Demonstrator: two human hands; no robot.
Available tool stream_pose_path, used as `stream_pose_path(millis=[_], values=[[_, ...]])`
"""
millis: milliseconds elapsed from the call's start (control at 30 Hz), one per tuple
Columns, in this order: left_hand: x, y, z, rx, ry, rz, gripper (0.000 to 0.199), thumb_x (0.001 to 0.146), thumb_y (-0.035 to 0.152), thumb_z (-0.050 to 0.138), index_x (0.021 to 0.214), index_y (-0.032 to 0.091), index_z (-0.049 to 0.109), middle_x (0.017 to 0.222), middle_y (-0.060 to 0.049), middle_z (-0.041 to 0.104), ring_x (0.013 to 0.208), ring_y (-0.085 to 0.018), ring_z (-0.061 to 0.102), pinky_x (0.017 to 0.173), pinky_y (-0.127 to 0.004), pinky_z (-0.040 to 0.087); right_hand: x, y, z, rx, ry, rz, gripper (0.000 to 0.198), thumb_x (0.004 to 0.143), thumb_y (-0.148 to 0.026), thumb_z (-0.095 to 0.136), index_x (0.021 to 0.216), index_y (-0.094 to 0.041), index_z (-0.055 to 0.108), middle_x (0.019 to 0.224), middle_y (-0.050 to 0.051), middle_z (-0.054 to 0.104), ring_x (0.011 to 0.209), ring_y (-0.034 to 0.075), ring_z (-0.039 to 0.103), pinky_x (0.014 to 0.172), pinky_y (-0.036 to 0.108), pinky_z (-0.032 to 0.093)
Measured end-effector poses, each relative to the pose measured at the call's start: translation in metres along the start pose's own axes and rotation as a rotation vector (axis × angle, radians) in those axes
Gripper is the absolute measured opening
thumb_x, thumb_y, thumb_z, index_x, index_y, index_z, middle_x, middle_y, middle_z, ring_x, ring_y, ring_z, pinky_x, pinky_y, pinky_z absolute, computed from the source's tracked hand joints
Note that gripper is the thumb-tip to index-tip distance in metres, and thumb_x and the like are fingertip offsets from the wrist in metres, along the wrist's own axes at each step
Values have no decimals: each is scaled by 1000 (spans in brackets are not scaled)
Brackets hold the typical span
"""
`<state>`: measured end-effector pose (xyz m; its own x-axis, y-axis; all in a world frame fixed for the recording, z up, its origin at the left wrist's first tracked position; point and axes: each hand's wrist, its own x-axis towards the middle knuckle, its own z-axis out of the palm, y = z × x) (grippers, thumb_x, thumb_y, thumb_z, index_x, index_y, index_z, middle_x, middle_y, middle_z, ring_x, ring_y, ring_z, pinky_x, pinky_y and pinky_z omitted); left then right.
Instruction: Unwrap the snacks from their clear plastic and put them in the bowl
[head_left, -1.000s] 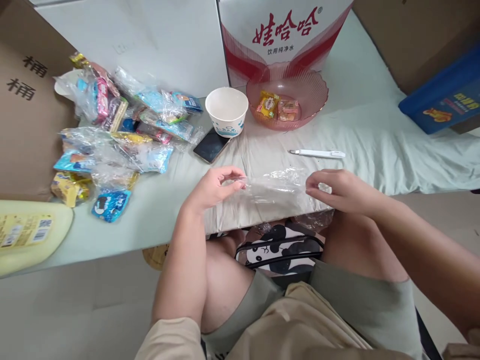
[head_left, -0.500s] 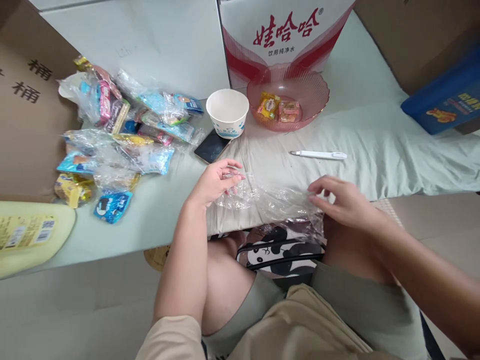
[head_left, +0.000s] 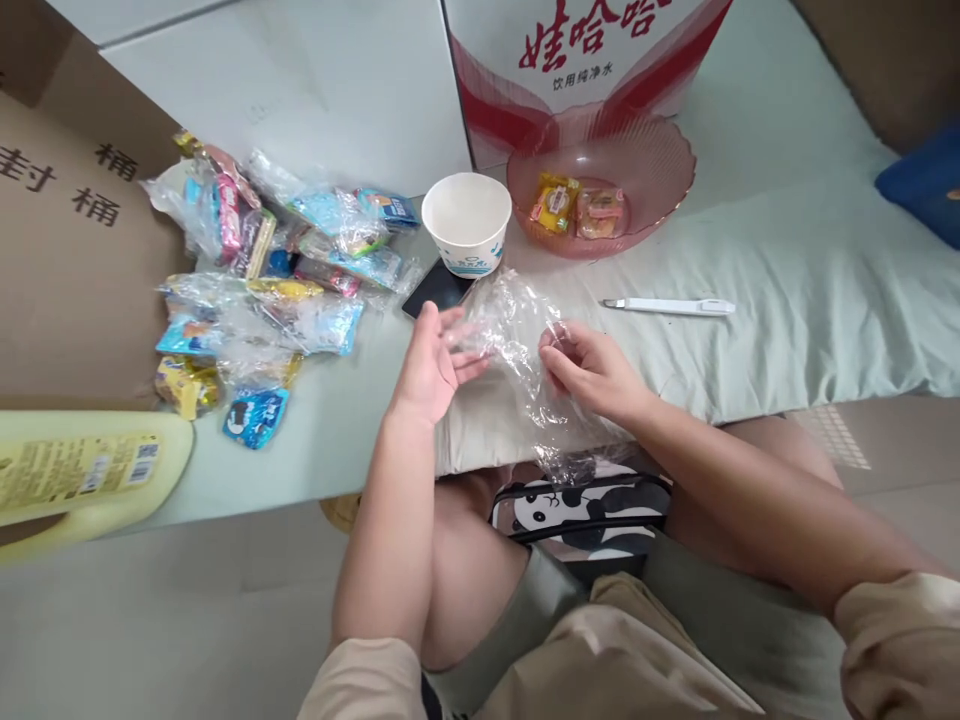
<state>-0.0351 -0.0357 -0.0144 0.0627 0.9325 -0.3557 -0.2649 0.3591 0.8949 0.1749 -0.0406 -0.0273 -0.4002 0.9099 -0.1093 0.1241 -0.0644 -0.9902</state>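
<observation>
Crinkled glossy clear plastic bag (head_left: 517, 340) (matt cloth (head_left: 787, 300) beneath).

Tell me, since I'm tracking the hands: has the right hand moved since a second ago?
Yes. The right hand has moved left, from below the pen's cap end to left of its tip, closer to the left hand, both holding the clear bag.
</observation>
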Motion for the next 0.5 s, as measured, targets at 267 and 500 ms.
stream_pose_path(millis=[267,500], values=[[4,-19,22,309,-177,-67,30,79,37,75,98,18,62,79,-2,70,66,-14,68,57,-25,53,1,10,-4,100,25,121,37,92,-58,57,98,-22,49,61,-4,63,47,11,59,47,24,46],[-3,-9,10,274,-147,143,37,79,46,70,103,24,53,62,6,63,48,-10,58,47,-22,45,-9,10,-12,119,-1,50,51,91,-67,54,112,-21,56,61,-3,63,50,13,62,52,27,52]])
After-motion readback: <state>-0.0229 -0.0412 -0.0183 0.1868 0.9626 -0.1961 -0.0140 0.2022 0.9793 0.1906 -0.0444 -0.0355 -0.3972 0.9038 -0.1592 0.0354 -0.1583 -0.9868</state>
